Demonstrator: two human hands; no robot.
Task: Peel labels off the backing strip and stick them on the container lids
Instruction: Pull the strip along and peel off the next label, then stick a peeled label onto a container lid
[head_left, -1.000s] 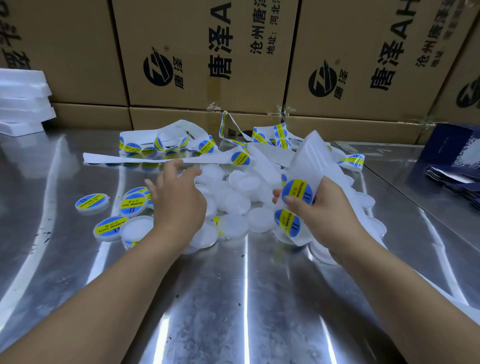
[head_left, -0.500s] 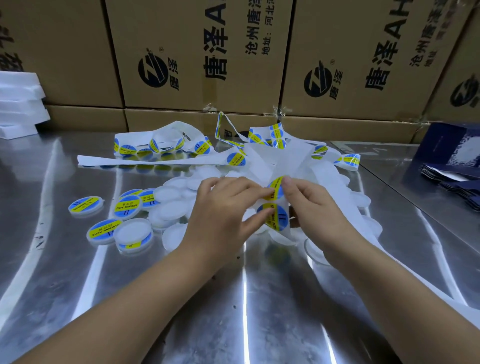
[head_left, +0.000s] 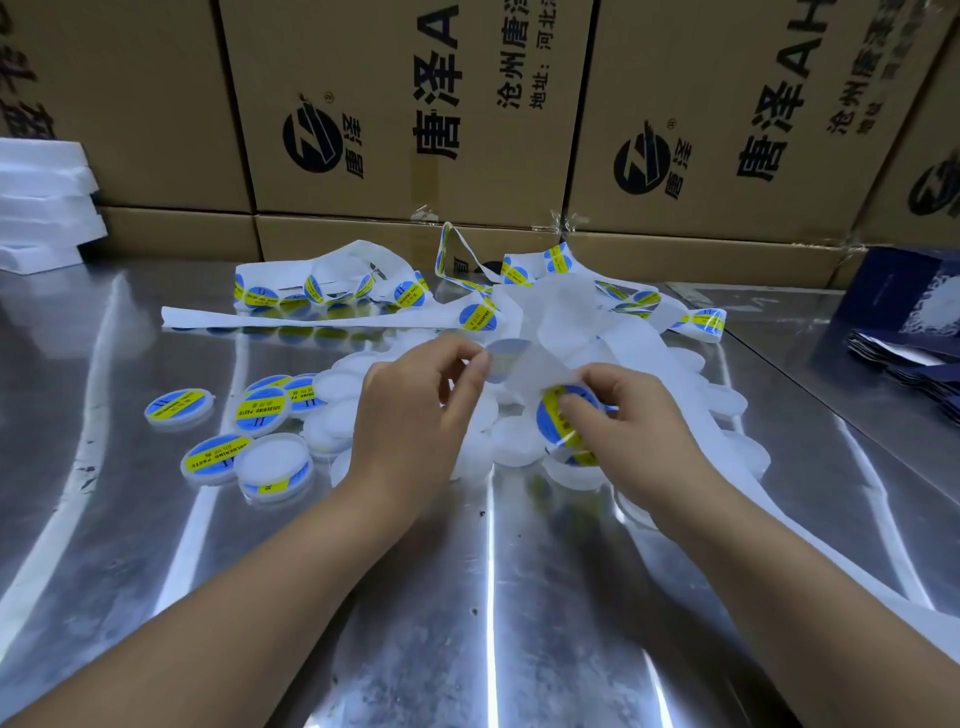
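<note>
We held the label (head_left: 506, 358), a blurred greyish disc, by its edge between the thumb and forefinger of our left hand (head_left: 415, 421), above the heap of bare white lids (head_left: 514, 441). We could not tell whether it was wholly free. Our right hand (head_left: 644, 421) gripped the backing strip (head_left: 566, 322) just beside it, fingers curled over the next label (head_left: 558, 421).

We judged the worst risk to be the limp label folding onto itself or catching the loose strip hanging close behind. A thumb too far onto the glue would spoil the tack. The lids overlapped in a loose pile on the slick metal table (head_left: 467, 597), so a pressed lid might slide and take the label crooked. The labelled lids (head_left: 260, 410) lay touching the bare ones, inviting a mix-up.
</note>
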